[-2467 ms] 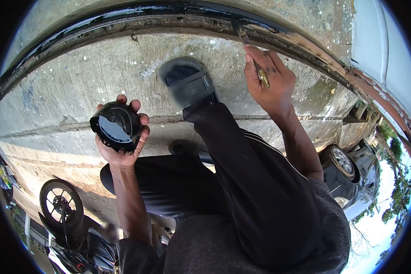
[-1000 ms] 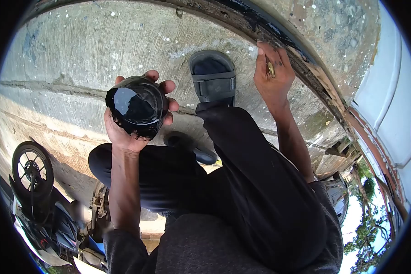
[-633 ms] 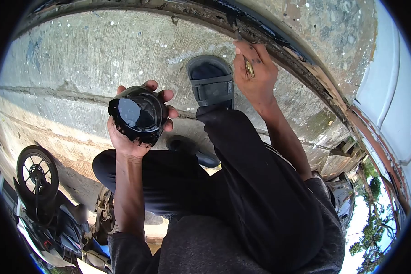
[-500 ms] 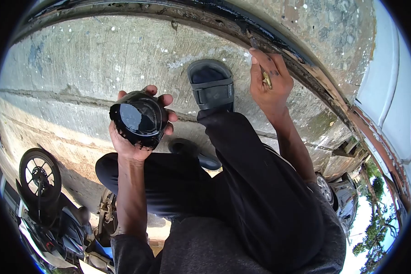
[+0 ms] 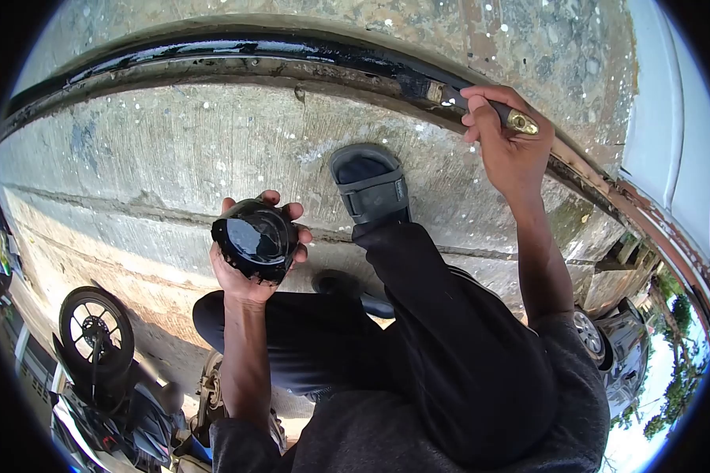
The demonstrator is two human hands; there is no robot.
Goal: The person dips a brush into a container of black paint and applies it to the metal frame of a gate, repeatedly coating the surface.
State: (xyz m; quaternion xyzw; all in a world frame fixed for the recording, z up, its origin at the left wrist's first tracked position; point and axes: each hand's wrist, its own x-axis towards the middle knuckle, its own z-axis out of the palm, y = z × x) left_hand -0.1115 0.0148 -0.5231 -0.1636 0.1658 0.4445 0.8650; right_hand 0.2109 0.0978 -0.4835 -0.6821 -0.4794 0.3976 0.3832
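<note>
My left hand (image 5: pixel 244 272) is wrapped round a cup of black paint (image 5: pixel 262 236), its outside smeared with drips and its glossy surface facing me. In my right hand (image 5: pixel 509 146) is a paintbrush (image 5: pixel 481 101), gripped by its dark handle with a brass-coloured end. The brush's dark bristles touch a long metal rail (image 5: pixel 355 57) that curves across the top of the view. Wet black paint shines on the rail's left stretch, while its right part looks brown and bare.
Below the rail lies a paint-spattered concrete floor (image 5: pixel 173 150). My sandalled foot (image 5: pixel 368 177) stands between my hands. A motorcycle wheel (image 5: pixel 95 331) is at lower left, and a silver car (image 5: pixel 619 339) at lower right. A white panel (image 5: pixel 670 102) is at right.
My right hand has moved right and turned, so the brush now shows along the rail. The view has shifted, bringing more of the rail into sight. My left hand still holds the cup.
</note>
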